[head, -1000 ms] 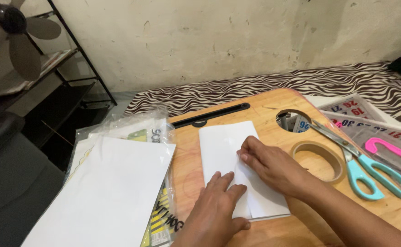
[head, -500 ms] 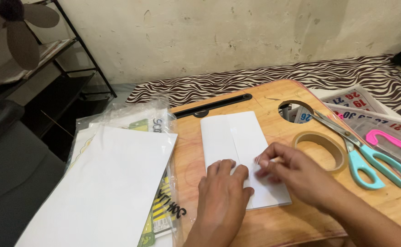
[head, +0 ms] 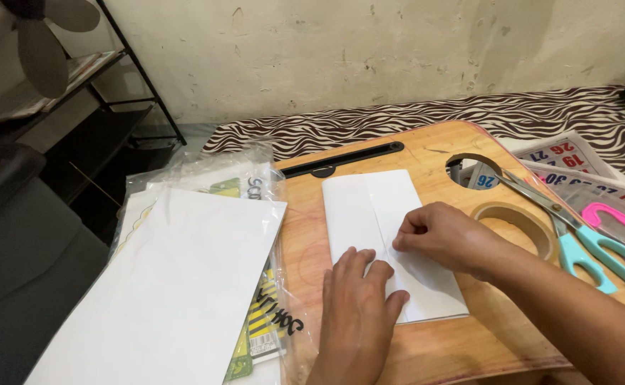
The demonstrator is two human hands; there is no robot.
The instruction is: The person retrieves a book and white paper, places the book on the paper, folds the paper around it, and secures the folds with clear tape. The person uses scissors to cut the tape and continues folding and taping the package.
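Note:
A folded white sheet of paper (head: 369,210) lies lengthwise on a wooden lap board (head: 434,150). My left hand (head: 359,306) rests flat on the sheet's near left part, fingers spread forward. My right hand (head: 444,235) sits on the sheet's right half, its fingertips pinched at the centre fold line. A flap edge runs down the middle of the sheet between both hands.
A roll of tape (head: 515,221) lies just right of my right hand. Teal-handled scissors (head: 576,228) and pink-handled scissors (head: 622,221) lie further right over calendar sheets (head: 562,153). A stack of white paper (head: 177,285) on a plastic bag sits left of the board. A black shelf (head: 113,128) stands at far left.
My right hand has slid along the centre fold toward the near end of the sheet, and my left hand has shifted slightly on the sheet. The paper now shows two flaps meeting at the middle.

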